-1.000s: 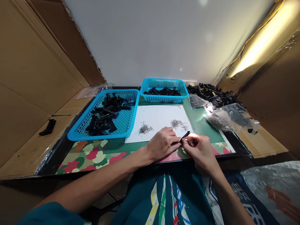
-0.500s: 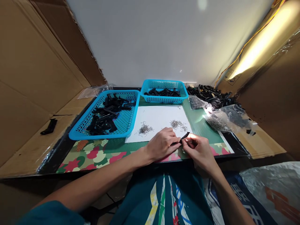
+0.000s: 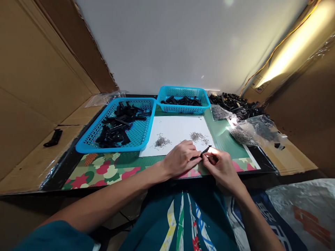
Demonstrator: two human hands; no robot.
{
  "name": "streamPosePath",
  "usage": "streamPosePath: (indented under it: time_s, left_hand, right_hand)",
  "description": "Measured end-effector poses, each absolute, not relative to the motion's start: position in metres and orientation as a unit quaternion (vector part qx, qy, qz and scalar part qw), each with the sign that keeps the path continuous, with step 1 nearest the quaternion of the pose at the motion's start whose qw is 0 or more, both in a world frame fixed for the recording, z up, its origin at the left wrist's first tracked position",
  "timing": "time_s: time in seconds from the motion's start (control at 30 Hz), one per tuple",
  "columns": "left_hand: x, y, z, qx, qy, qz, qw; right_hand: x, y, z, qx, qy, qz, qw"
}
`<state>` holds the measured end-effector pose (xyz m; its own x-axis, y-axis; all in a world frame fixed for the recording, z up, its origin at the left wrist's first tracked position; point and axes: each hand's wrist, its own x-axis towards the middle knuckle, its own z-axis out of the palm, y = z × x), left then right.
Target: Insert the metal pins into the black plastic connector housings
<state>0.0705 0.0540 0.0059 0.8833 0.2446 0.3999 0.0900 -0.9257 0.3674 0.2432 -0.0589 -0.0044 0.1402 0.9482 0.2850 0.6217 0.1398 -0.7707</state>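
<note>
My left hand is closed on a slim black plastic part, holding it low over the table's front edge. Part of the piece is hidden under my left fingers; its far end sticks out up and to the right. My right hand is closed in a pinch against the same part from the right. Whatever sits between those fingertips is too small to make out. Just beyond my hands, two piles of tiny metal springs or clips, a left pile and a right pile, lie on a white sheet.
A large blue basket of black parts stands left, a smaller blue basket behind. Back right lie a heap of black parts and plastic bags of metal bits. One black part rests on cardboard at far left.
Both hands stay almost in place on the black part. The whole view has shifted slightly, with the table a little higher in the picture.
</note>
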Motion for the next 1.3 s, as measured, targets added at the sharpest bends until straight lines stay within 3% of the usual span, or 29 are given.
streamPosePath:
  time_s: [0.47,0.77,0.97,1.1,1.3]
  left_hand:
    - [0.071,0.056,0.0,0.95,0.086,0.248,0.171]
    - [0.072,0.056,-0.001,0.948,0.096,0.247,0.178]
    - [0.072,0.054,0.002,0.949,0.098,0.245,0.17]
    - [0.071,0.054,0.003,0.949,0.101,0.236,0.18]
    - [0.07,0.053,0.004,0.951,0.108,0.222,0.188]
  right_hand:
    - [0.257,-0.074,0.01,-0.608,-0.705,0.134,0.34]
    - [0.272,-0.064,0.016,-0.598,-0.667,0.052,0.441]
    - [0.247,-0.057,0.016,-0.634,-0.483,0.176,0.577]
    - [0.239,-0.053,0.007,-0.63,-0.478,0.219,0.572]
    - [0.242,-0.055,0.0,-0.631,-0.541,0.174,0.528]
